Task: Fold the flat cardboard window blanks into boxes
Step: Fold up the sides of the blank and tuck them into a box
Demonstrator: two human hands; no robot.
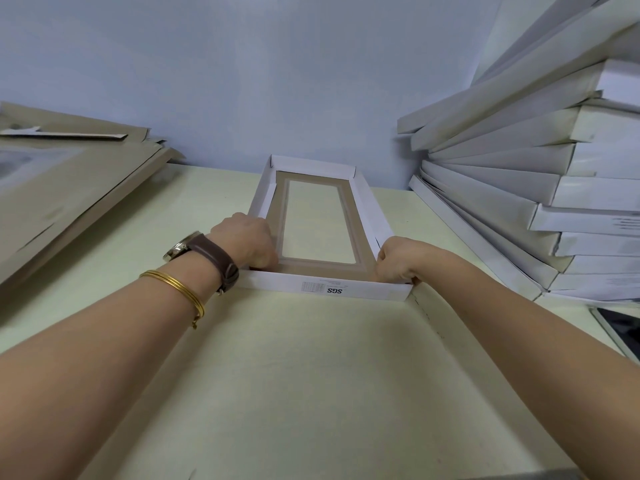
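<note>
1. Head view: we see a white cardboard window box [320,289], brown inside, walls raised, lying on the pale cream table [294,358] near the wall.
2. Left hand [247,239]: fingers curl round the near-left corner, tips hidden.
3. Right hand [398,259]: fingers and thumb pinch the near-right corner.
4. Stacked white folded boxes [519,168] stand right; flat brown blanks [69,188] lie left.

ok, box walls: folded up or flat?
Folded up: all four white walls of the box stand; left hand and right hand grip its near corners.
</note>
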